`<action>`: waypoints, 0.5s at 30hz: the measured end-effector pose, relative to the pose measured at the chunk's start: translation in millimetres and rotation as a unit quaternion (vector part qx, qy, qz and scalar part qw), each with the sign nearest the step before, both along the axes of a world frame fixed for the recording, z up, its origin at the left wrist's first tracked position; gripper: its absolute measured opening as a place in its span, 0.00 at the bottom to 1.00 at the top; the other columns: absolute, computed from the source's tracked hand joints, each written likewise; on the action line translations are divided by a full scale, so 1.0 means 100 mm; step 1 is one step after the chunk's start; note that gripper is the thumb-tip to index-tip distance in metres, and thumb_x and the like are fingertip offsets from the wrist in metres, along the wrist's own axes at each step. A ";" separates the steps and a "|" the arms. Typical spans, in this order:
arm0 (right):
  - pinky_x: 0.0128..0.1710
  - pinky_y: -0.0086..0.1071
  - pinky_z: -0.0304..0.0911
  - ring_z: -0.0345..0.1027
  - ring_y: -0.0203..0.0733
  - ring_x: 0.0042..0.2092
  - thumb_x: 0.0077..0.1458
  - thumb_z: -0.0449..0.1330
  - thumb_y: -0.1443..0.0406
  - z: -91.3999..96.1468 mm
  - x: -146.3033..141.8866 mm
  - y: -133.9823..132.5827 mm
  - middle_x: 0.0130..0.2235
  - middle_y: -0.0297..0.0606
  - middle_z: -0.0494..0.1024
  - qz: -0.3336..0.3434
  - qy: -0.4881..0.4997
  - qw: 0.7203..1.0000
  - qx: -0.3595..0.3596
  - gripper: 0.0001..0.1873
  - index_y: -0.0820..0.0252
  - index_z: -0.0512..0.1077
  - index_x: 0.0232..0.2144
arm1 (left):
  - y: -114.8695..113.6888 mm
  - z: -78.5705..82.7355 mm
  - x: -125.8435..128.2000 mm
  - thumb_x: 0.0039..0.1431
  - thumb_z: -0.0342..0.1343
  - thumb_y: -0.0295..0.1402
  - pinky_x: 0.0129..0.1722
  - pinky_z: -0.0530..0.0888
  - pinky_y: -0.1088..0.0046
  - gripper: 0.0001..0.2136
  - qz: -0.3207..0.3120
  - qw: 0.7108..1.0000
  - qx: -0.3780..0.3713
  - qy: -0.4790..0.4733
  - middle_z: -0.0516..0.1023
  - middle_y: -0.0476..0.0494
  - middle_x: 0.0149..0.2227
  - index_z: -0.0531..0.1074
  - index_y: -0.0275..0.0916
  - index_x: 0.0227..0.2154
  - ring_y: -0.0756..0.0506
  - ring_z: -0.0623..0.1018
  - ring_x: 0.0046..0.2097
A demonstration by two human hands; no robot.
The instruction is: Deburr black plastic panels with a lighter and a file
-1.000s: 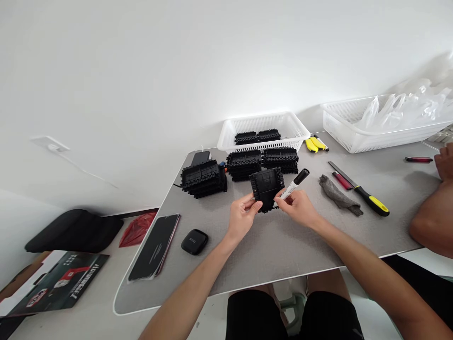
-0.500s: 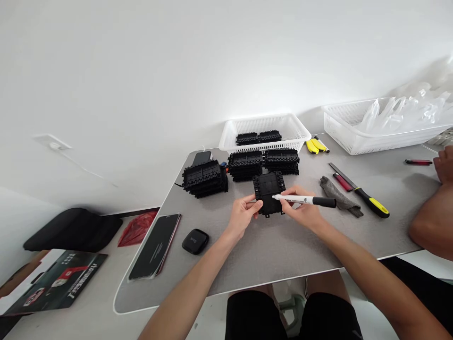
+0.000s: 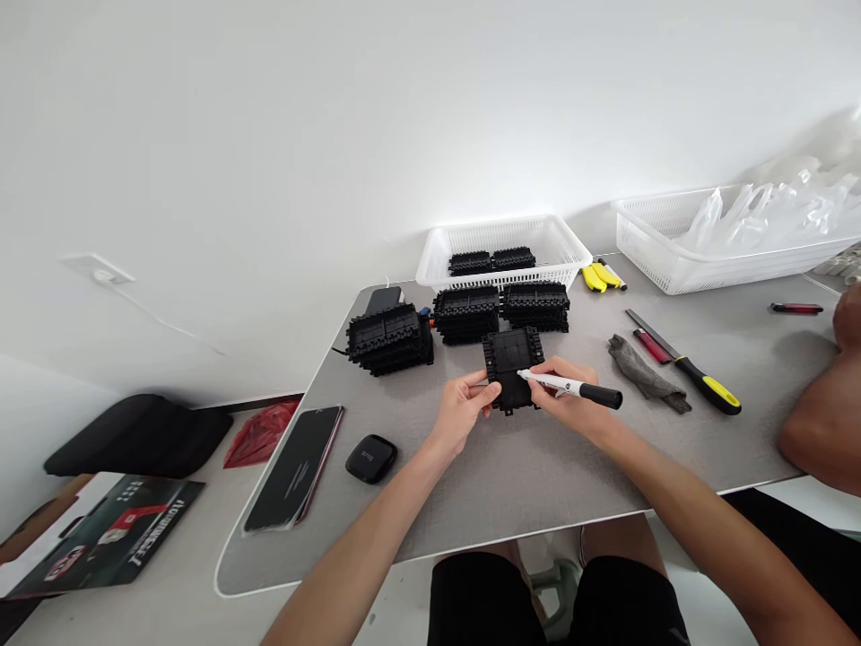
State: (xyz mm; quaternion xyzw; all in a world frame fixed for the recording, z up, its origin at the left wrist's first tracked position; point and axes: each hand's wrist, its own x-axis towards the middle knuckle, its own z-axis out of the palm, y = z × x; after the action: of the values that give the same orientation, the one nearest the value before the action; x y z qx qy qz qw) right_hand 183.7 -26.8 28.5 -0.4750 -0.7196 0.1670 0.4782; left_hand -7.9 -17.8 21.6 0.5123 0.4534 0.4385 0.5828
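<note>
A flat black plastic part (image 3: 508, 359) lies on the grey table (image 3: 538, 467) in front of me. My left hand (image 3: 464, 408) pinches its lower left corner. My right hand (image 3: 571, 395) is closed round a white marker with a black end (image 3: 571, 388), held almost level, its tip resting on the part's right side. Behind the part stand three stacks of similar black parts (image 3: 390, 339) (image 3: 465, 314) (image 3: 536, 305).
A white basket (image 3: 558, 244) with more black parts sits at the back; a second basket (image 3: 673, 260) holds clear bags. A grey rag (image 3: 646, 377), a yellow-handled knife (image 3: 700, 377), yellow pens (image 3: 598, 276), a phone (image 3: 296, 467) and a small black case (image 3: 369, 459) lie around. Another person's arm (image 3: 824, 404) rests at right.
My right hand swung the marker from pointing up and away to lying nearly level, bringing its tip onto the black part. The left hand kept its pinch.
</note>
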 end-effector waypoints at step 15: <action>0.24 0.29 0.62 0.65 0.34 0.23 0.56 0.58 0.61 -0.05 0.02 -0.03 0.26 0.34 0.76 -0.017 0.022 0.999 0.030 0.05 0.56 0.71 0.30 | 0.00 0.01 0.00 0.47 0.65 0.44 0.22 0.61 0.77 0.23 0.000 1.000 -0.008 0.001 0.72 0.47 0.22 0.78 0.33 0.42 0.53 0.63 0.23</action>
State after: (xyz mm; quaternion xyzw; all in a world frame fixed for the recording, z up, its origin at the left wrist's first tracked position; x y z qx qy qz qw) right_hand 185.5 -29.6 23.1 -0.4694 -0.7052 0.1476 0.5105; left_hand -8.1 -18.2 22.7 0.5080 0.4576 0.4345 0.5863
